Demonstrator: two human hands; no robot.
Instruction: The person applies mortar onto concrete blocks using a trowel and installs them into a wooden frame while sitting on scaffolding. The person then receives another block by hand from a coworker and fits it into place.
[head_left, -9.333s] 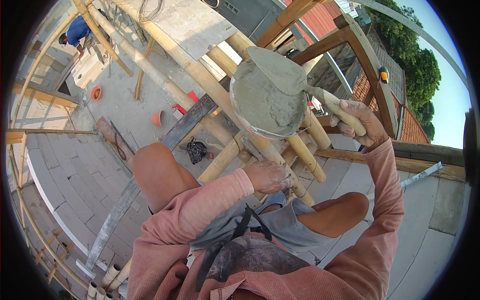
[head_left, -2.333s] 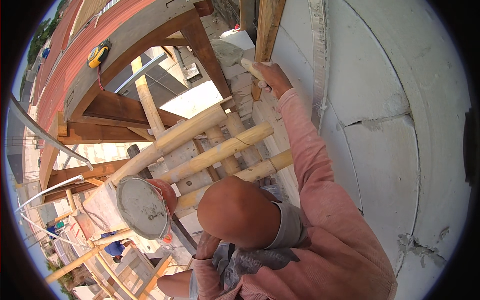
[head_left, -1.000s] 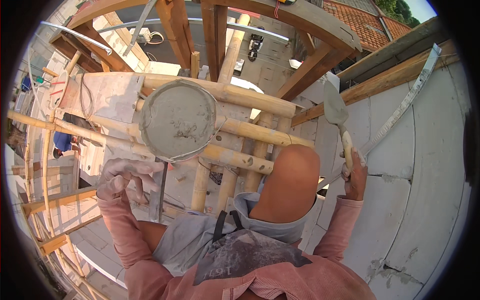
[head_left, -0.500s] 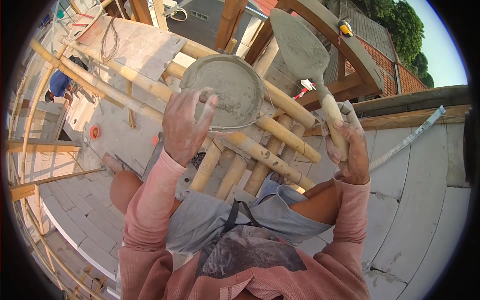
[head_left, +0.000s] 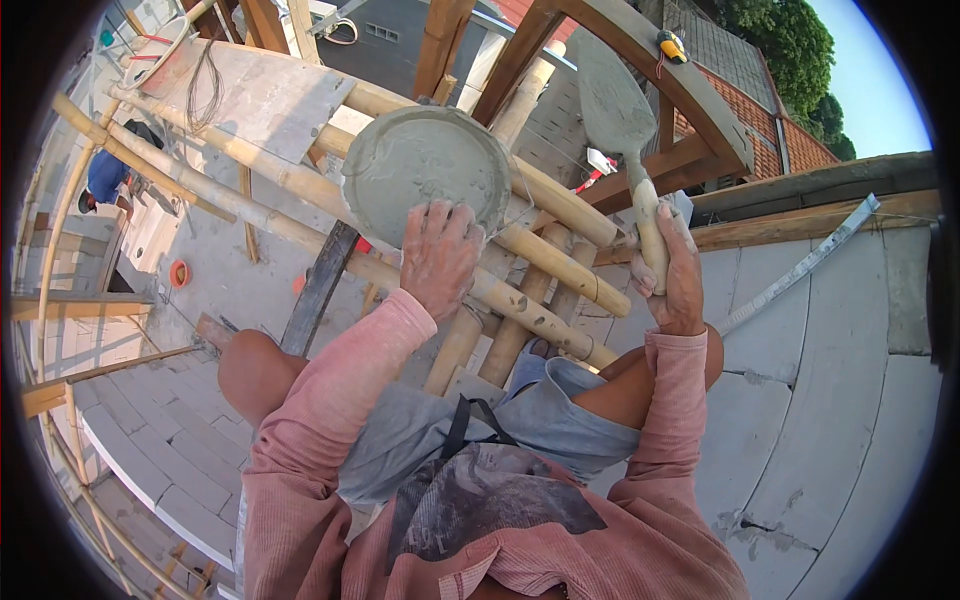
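Note:
A round pan full of wet grey mortar sits on the bamboo poles ahead of me. My left hand is at its near side, its fingers bent over the rim and their tips at the mortar; the thumb is hidden. To the right, my right hand is closed round the pale handle of a trowel. The trowel's pointed blade is smeared with grey mortar and tilts up and away, apart from the pan. Both hands are dusted with dried mortar.
Bamboo poles form the scaffold over a drop. Pale blocks lie right, with a metal strip across them. A yellow tape measure rests on a curved wooden frame. Another person works below left.
My left hand has moved from the pan's left side to its near rim, fingers now over it. My right hand still grips the trowel. The whole view has shifted slightly.

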